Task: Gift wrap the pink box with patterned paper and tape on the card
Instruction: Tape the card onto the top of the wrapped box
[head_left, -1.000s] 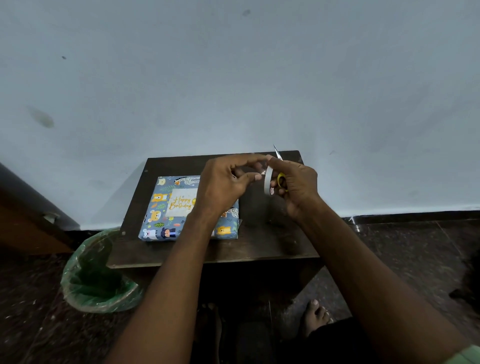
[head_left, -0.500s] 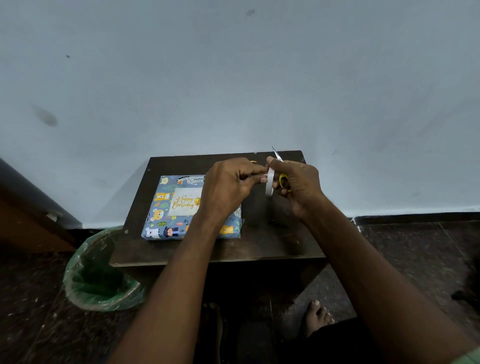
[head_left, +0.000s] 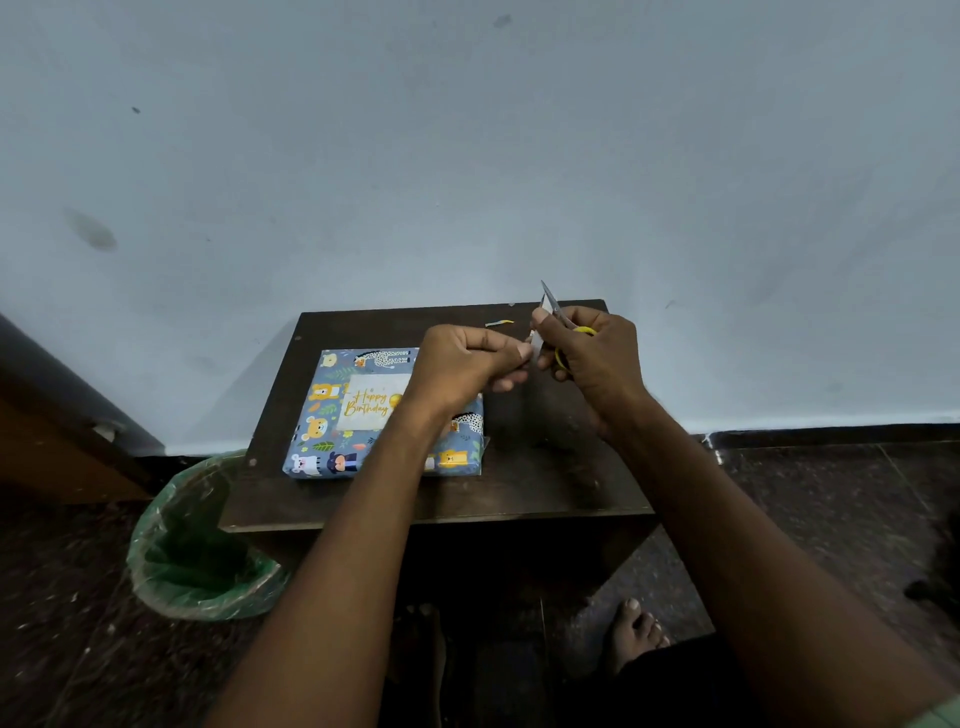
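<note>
The wrapped box (head_left: 382, 413), in blue animal-print paper, lies on the left half of the dark surface (head_left: 545, 483) with the "Happy Birthday" card (head_left: 371, 401) on top. Above the surface's far right part, the left hand (head_left: 467, 364) pinches a small strip of tape (head_left: 535, 340). The right hand (head_left: 592, 358) grips yellow-handled scissors (head_left: 558, 317), blades pointing up, and holds the tape's other side. Since a second ago both hands have shifted slightly right and the white tape roll is hidden. A green-lined bin (head_left: 197, 545) stands near left.
</note>
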